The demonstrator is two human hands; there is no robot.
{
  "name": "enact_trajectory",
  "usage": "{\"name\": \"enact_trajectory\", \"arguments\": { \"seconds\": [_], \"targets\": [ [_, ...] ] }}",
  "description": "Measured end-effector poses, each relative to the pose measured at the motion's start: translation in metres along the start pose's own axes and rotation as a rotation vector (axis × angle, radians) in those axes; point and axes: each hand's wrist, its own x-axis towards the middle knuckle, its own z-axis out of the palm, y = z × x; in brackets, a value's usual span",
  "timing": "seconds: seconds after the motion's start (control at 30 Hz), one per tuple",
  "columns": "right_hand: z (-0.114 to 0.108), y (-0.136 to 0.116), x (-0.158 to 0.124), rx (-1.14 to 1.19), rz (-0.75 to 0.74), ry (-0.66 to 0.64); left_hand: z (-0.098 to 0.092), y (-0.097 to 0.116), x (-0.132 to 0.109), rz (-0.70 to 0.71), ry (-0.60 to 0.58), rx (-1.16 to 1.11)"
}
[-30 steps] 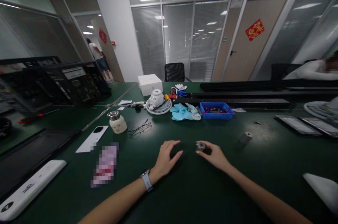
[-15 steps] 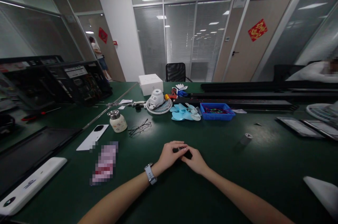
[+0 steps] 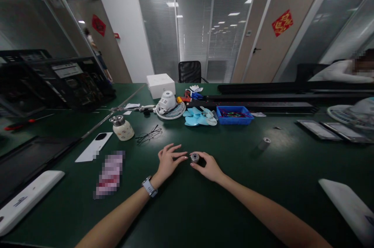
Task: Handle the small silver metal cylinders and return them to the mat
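My right hand [image 3: 209, 166] is curled round the small round metal part [image 3: 194, 157], thumb and fingertips pinching its sides where it sits on the green surface [image 3: 204, 209]. I judge a low, square pinch best here, so the part cannot roll or tip. My left hand [image 3: 168, 160] lies open and empty just left of the part, fingers spread, fingertips near it but apart. A second small cylinder [image 3: 263, 143] lies well right of the part.

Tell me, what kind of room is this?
Probably an office repair workshop: a long dark green work table holds a dismantled white plastic fan and loose light blue plastic fan blades, and the right hand grips a small round grey metal part.
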Motion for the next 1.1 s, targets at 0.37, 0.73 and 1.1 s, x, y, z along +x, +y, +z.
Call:
{"name": "enact_trajectory", "arguments": {
  "seconds": [0.37, 0.73, 1.1],
  "targets": [
    [-0.049, 0.021, -0.02, -0.067, 0.081, -0.023, -0.003, -0.022, -0.013, -0.021, -0.031, 0.04],
    [-0.218, 0.112, -0.106, -0.203, 0.297, 0.306, -0.004, -0.037, -0.013, -0.234, 0.226, -0.651],
    [-0.072, -0.003, -0.039, -0.297, -0.089, -0.007, -0.003, -0.041, -0.014, -0.249, 0.212, -0.543]
  ]
}}
